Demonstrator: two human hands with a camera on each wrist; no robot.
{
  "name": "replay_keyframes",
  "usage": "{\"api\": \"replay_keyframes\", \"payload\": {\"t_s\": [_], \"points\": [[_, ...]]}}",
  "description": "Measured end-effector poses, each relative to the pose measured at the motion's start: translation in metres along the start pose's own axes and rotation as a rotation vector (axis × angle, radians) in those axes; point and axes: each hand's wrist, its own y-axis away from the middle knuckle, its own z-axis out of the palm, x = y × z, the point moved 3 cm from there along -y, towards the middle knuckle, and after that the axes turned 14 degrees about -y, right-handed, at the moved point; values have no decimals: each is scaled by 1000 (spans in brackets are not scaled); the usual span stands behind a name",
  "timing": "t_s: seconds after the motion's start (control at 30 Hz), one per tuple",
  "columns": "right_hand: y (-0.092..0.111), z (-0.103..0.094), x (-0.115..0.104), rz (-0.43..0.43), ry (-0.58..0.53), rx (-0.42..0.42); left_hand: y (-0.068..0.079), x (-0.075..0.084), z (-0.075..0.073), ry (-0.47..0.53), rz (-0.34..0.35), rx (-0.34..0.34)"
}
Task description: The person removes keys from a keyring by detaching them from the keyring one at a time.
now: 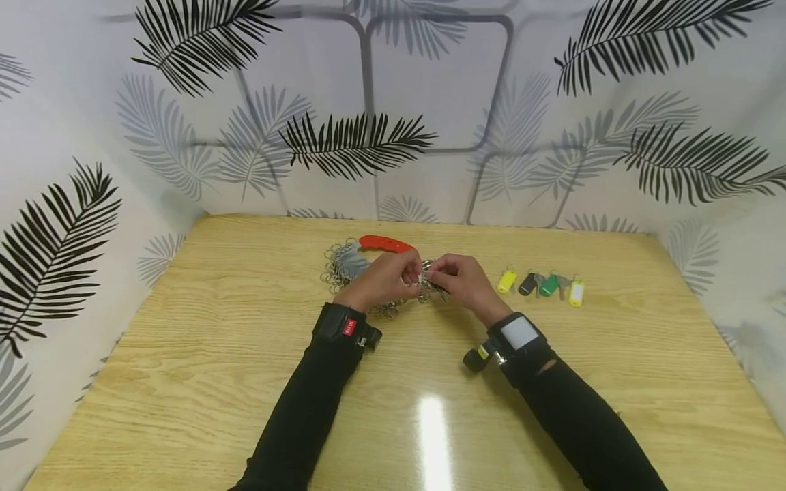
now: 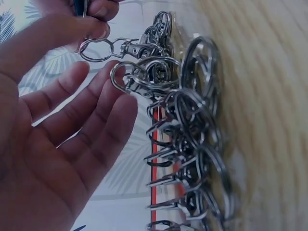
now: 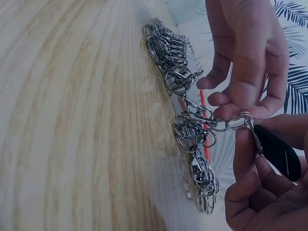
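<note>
Over the middle of the wooden table [image 1: 215, 354] my two hands meet. My left hand [image 1: 383, 279] pinches a small metal key ring [image 2: 96, 49] between thumb and forefinger, its other fingers [image 2: 96, 110] loosely spread. A clasp links that ring to a bunch of silver key rings [image 2: 192, 144] lying on the table. My right hand [image 1: 463, 281] grips a black key tag [image 3: 276, 151] whose ring [image 3: 236, 122] touches the left fingertips. The bunch [image 1: 344, 266] lies just left of my hands.
A red holder [image 1: 383, 243] lies behind the rings. To the right of my hands lies a row of key tags: yellow [image 1: 506, 280], black [image 1: 527, 284], green [image 1: 548, 285] and yellow [image 1: 576, 292]. Leaf-patterned walls [image 1: 92, 204] close in three sides.
</note>
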Motion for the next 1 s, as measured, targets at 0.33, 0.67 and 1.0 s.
{"api": "replay_keyframes", "payload": {"t_s": [0.33, 0.67, 1.0], "points": [[3, -1, -6, -18, -8, -20, -4, 0, -1, -68, -43, 0], [5, 1, -6, -8, -20, -47, -3, 0, 1, -85, -23, -3], [3, 0, -6, -29, -22, -44, -3, 1, -2, -125, -17, 8]]}}
